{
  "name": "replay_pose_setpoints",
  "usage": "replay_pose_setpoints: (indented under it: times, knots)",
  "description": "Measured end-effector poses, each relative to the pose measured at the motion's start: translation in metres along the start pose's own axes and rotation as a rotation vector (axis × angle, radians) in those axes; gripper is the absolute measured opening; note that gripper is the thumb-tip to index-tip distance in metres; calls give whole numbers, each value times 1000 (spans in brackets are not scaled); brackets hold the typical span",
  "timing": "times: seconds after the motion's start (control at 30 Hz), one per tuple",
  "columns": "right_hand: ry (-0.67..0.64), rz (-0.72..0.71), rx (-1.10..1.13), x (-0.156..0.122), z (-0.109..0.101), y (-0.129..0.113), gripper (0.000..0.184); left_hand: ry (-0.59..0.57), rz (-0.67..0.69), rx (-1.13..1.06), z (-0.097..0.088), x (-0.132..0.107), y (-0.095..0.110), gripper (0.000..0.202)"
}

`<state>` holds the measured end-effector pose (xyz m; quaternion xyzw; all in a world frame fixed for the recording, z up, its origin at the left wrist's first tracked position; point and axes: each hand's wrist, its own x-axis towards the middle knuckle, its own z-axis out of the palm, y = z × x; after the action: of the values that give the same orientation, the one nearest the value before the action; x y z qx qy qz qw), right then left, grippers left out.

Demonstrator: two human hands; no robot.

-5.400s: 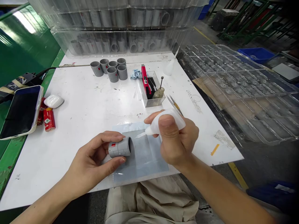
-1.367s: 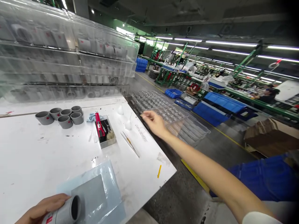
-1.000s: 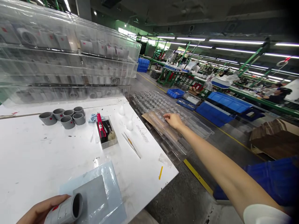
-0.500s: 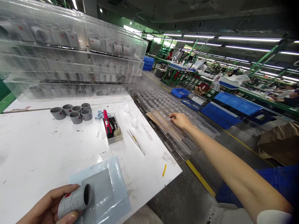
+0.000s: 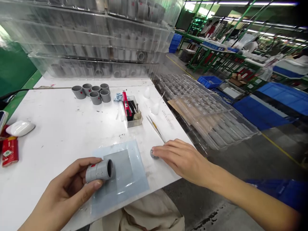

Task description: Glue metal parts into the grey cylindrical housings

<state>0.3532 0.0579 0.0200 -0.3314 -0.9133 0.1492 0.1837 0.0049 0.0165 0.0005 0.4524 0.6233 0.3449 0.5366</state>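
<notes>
My left hand (image 5: 69,186) grips a grey plastic pipe sleeve (image 5: 98,170) with a red mark, its open end facing right, over the light blue mat (image 5: 141,173). Between the fingertips of my right hand (image 5: 183,158) is a small round grey metallic piece (image 5: 154,154), close to the tabletop right of the mat. Those fingers partly cover it, so its exact kind is unclear. Tweezers (image 5: 156,129) lie just beyond the right hand. Further back, several similar grey sleeves (image 5: 95,98) stand in a group.
A small clear box (image 5: 134,123) holds a red-handled tool (image 5: 126,104) and a little bottle. White squeeze bottles (image 5: 155,109) stand beside it. Stacked clear trays (image 5: 96,53) rise at the back. More clear trays (image 5: 231,128) lie right of the table. A red packet (image 5: 10,152) sits far left.
My right hand has come back from the clear trays to the table, now with the small round piece in its fingers. The left hand still holds the sleeve. The view has turned leftward and down.
</notes>
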Motion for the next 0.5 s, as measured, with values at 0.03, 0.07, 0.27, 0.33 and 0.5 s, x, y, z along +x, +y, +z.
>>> replay_pose_setpoints:
  times: [0.03,0.07,0.27,0.33,0.5]
  knots:
    - [-5,13,11,2,2,-4,41,-4,-6,-7,1,-1,2,54]
    - [-9,39,29,3,1,-5,40,-5,-11,-16,1,-2,3,53]
    - [59,271,17,1,-20,-6,26,-13,-24,-53,3,-3,7,51]
    - [45,361,-68,0,-17,-7,24,-13,-27,-60,3,-3,7,51]
    - [4,460,-271,8,4,-11,37,-25,-10,-38,2,-3,6,50]
